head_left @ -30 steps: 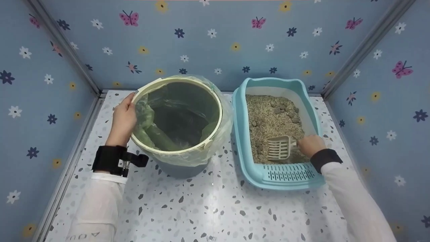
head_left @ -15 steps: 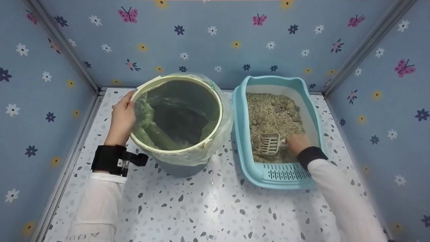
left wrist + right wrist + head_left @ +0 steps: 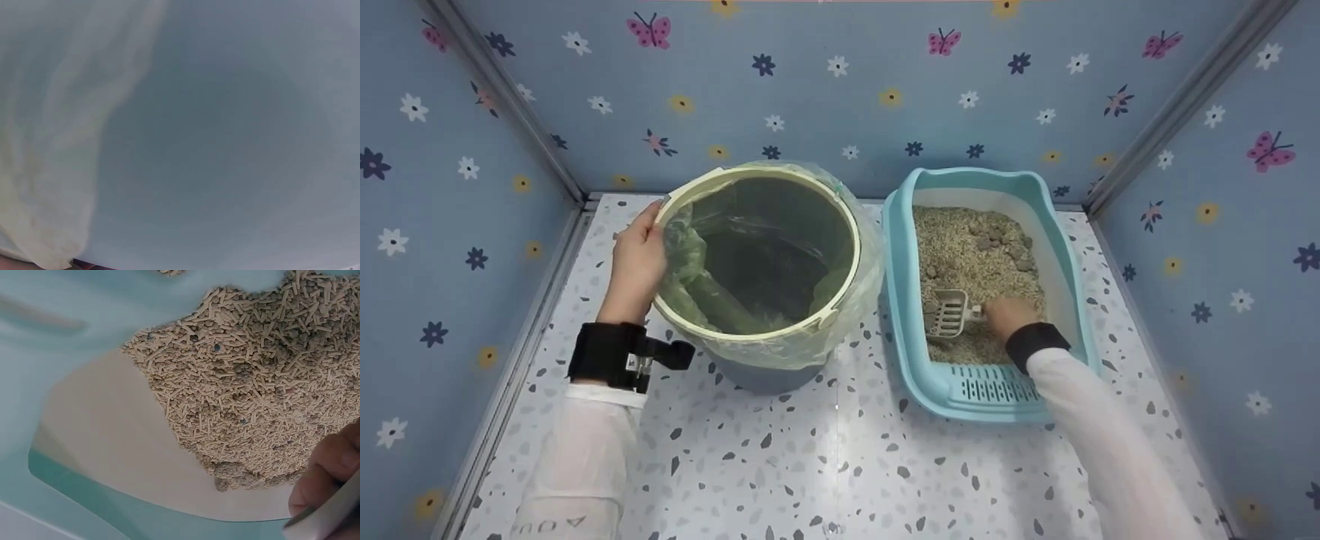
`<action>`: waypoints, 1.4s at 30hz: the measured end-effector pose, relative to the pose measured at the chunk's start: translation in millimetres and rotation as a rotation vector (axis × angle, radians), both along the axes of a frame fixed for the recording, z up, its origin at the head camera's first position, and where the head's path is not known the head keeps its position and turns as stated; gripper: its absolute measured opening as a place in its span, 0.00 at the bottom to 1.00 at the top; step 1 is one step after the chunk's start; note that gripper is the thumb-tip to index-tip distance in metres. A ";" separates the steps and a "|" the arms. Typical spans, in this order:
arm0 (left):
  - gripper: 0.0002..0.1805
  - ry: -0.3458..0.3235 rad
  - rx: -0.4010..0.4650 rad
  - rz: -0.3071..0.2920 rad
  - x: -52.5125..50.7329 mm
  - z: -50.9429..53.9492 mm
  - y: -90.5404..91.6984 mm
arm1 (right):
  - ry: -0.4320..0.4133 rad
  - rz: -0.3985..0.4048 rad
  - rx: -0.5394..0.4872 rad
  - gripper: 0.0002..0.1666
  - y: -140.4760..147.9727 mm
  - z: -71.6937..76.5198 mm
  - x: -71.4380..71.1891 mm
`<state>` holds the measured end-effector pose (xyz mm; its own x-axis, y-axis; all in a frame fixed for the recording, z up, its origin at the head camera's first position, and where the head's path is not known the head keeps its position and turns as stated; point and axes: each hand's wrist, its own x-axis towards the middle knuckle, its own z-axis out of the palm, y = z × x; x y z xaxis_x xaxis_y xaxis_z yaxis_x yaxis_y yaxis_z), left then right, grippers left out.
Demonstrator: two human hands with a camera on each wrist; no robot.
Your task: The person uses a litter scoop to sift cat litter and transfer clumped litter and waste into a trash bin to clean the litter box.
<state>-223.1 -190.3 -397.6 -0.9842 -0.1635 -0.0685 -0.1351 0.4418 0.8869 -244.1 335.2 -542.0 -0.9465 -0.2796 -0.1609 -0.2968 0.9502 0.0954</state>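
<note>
My left hand (image 3: 637,259) grips the rim (image 3: 856,255) of the bin (image 3: 769,379), while my right hand (image 3: 1011,319), curled round the scoop (image 3: 954,315) amid litter (image 3: 975,262), could fling some out by ramming the left wall of the tray (image 3: 960,409).

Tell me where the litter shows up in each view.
Head: litter right of center, inside the blue box.
Left wrist: not in it.
Right wrist: litter mostly in the right half.
Shared landmark, head and right wrist only: the right hand, lower right in the latter.
</note>
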 end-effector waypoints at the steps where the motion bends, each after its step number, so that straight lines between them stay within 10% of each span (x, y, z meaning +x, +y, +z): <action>1: 0.26 0.003 0.000 0.001 0.0 0.0 0.3 | -0.028 -0.010 -0.019 0.05 -0.1 0.1 -0.3; 13: 0.26 0.017 -0.011 -0.006 3.1 1.0 1.6 | -0.190 -0.113 -0.206 0.02 5.2 1.5 -1.9; 33: 0.26 0.018 -0.023 -0.018 4.7 -0.1 -2.9 | 0.116 -0.172 -0.315 0.09 34.1 30.7 18.6; 42: 0.26 0.028 -0.049 -0.018 4.5 -2.1 1.5 | 0.102 -0.202 -0.400 0.10 47.3 36.1 28.5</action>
<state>-218.6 -188.8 -399.7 -0.9884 -0.1479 -0.0332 -0.1021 0.4874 0.8672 -215.6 382.5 -505.9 -0.9939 -0.1089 0.0184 -0.1098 0.9561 -0.2717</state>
